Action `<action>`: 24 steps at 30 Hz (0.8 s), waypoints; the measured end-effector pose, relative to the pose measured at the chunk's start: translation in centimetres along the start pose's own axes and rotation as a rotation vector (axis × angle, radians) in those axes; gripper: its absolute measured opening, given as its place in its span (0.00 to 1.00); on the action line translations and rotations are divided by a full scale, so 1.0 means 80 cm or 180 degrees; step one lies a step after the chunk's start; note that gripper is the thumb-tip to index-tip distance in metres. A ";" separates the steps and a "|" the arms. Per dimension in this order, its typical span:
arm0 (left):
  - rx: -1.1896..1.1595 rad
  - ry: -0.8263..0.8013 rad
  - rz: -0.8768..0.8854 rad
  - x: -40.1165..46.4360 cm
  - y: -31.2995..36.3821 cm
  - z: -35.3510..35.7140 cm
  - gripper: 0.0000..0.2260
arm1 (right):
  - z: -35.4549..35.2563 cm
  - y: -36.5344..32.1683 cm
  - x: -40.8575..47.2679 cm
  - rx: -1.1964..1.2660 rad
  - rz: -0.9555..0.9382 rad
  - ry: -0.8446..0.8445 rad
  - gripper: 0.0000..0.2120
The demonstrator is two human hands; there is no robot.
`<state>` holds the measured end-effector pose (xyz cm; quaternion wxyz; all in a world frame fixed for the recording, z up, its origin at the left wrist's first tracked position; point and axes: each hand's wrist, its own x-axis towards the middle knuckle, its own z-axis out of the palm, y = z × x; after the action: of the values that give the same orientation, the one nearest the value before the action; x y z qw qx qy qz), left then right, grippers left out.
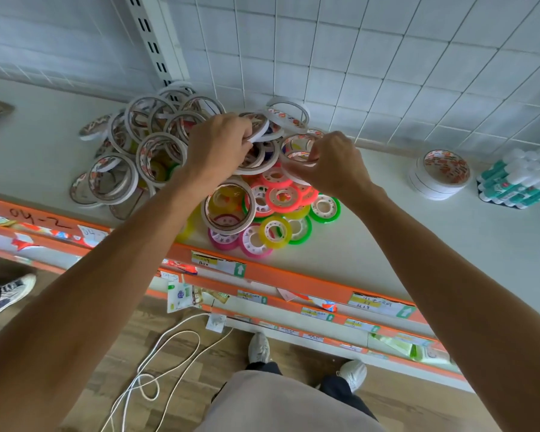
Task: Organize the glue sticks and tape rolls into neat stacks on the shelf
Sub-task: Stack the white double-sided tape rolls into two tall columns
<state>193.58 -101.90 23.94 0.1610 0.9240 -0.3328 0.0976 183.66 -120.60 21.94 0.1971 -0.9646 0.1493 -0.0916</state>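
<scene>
The white shelf (387, 254) carries a big loose pile of white tape rolls (144, 141), with small coloured rolls (281, 198) in front. At right stand a neat stack of white rolls (440, 176) and glue sticks (518, 182). The left hand (215, 145) pinches one white roll (258, 126); the right hand (334, 163) pinches another roll (296, 154).
</scene>
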 end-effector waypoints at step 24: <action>-0.0852 -0.0851 0.1207 -0.128 0.198 0.083 0.06 | -0.055 0.178 -0.256 0.0723 0.0772 0.0335 0.30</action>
<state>176.02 -109.87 18.53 0.2152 0.8203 -0.5282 -0.0418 159.79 -127.98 17.71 0.3063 -0.9049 0.2635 -0.1338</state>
